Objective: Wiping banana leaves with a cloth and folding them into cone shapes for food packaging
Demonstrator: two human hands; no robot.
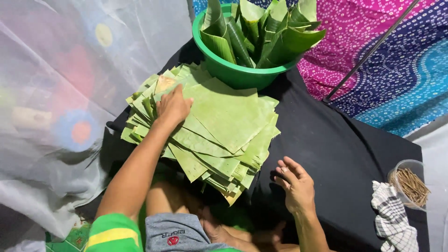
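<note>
Top sheet of cut banana-leaf stack (pixel 219 135) pressed under flat left hand (pixel 173 106); right hand (pixel 295 184) empty, half-open. Next: single leaf to be peeled off.

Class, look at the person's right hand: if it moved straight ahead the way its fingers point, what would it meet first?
Probably the near edge of the stack of cut leaves; the right hand points up-left over black cloth, though height is unclear.

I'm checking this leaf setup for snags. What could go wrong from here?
The stack of cut leaves is fanned unevenly, its lower edge over the person's lap; with only the left hand pressing it, sheets might slide off. The right hand is off it. The green basin of folded leaves touches the stack, so shifting either may disturb the other.
</note>
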